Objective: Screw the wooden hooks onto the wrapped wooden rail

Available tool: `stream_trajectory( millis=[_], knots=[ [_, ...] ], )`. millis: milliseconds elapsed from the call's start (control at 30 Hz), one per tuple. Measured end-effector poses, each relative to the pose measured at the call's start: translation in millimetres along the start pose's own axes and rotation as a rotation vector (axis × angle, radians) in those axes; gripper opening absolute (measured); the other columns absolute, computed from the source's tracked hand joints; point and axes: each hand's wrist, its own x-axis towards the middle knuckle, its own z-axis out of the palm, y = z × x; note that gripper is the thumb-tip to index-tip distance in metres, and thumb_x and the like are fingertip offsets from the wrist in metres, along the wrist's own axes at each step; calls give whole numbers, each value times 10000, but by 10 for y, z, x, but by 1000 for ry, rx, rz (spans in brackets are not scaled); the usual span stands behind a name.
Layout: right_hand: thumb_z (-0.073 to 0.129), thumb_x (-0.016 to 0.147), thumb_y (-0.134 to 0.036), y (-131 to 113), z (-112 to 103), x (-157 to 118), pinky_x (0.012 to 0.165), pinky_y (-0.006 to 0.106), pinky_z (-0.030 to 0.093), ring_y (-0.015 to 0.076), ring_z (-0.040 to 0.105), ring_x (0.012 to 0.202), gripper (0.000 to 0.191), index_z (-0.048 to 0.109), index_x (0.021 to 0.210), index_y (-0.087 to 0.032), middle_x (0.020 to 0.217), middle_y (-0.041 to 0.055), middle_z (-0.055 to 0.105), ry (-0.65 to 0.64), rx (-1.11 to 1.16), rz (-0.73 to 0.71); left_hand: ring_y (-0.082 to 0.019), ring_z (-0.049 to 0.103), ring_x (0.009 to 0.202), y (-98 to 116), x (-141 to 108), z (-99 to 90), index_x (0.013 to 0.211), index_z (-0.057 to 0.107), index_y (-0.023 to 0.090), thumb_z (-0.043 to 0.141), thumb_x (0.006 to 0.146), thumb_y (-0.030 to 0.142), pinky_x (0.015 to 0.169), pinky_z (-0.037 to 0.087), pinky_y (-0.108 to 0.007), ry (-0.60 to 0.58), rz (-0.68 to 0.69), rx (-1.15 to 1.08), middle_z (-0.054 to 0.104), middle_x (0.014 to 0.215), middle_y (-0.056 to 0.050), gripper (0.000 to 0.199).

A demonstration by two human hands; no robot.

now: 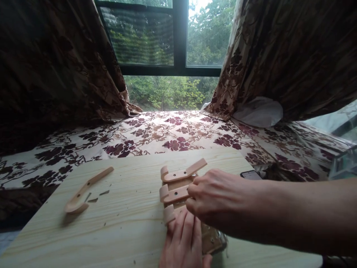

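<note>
Three pale wooden hooks lie side by side across a brown block wrapped in clear plastic (213, 240): a far hook (178, 175), a middle hook (174, 194) and a near hook (169, 215). My left hand (182, 238) rests over the near hook and the block, fingers together and bent down on them, holding them against the table. Above the right end of the middle hook, my right hand (208, 193) is closed in a fist-like pinch; whatever is between its fingers is hidden. Dark holes show in the far and middle hooks.
Another wooden hook (89, 183) lies at the left on the pale wooden table (125, 230). Small screws (93, 200) are beside it. A phone (250, 175) sits near the right edge. Flowered cloth (175, 143) and a white plastic bag (259, 111) are behind, below the window.
</note>
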Motion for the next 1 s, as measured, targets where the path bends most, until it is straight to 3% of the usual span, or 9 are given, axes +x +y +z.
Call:
stream_trajectory(
  millis=[333,567,733,933,1000],
  knots=[
    [529,820,-168,47,-111,-8,391,296,196,110,318,421,99,568,730,-154,576,-3,526,-154,-16,201,-241,486,1143,1,32,-54,1238,472,102,477,850,446,937,395,-331,45,-6,10,571,1214,-101,519],
    [525,814,-76,42,-185,-25,427,287,194,115,418,522,124,574,735,-158,713,21,585,-111,-13,10,-236,488,1110,25,59,-98,1186,516,121,459,859,487,890,409,-326,43,-42,13,601,1142,-91,495],
    [504,797,-61,44,-133,-2,433,291,213,118,419,529,128,578,740,-149,692,19,587,-107,47,-16,-235,492,1105,18,72,-116,1171,523,119,445,867,464,892,411,-328,47,-26,12,603,1131,-93,467],
    [522,810,-178,93,-102,-7,408,294,185,105,310,434,130,568,691,-154,573,3,538,-115,57,191,-234,498,1148,7,74,-136,1216,497,93,386,895,384,927,419,-341,33,-11,8,578,1225,-94,447],
    [531,809,-170,104,-118,-7,404,296,187,107,309,429,107,575,712,-154,567,-5,531,-100,30,179,-233,503,1151,8,72,-140,1221,496,96,376,899,378,924,426,-341,36,-10,10,576,1235,-86,444]
  ],
)
